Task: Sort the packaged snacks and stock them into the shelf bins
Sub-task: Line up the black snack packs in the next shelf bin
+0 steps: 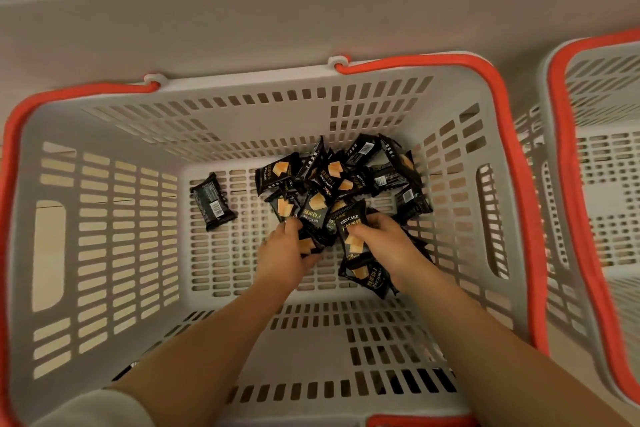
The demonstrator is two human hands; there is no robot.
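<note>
I look down into a grey slotted basket (104, 156) with red handles. On its floor lies a heap of black snack packets (346, 177) printed "DRYCAKE" with yellow cake slices. One packet (213, 201) lies apart at the left, barcode side up. My left hand (287, 250) reaches into the heap's near edge and its fingers curl round a black packet (313, 218). My right hand (384, 239) pinches another DRYCAKE packet (353, 236) by its upper part. More packets lie under my right wrist.
A second grey basket (602, 156) with a red rim stands at the right, its visible floor bare. A pale wall or shelf face runs behind both baskets. My forearms cross the near wall of the basket.
</note>
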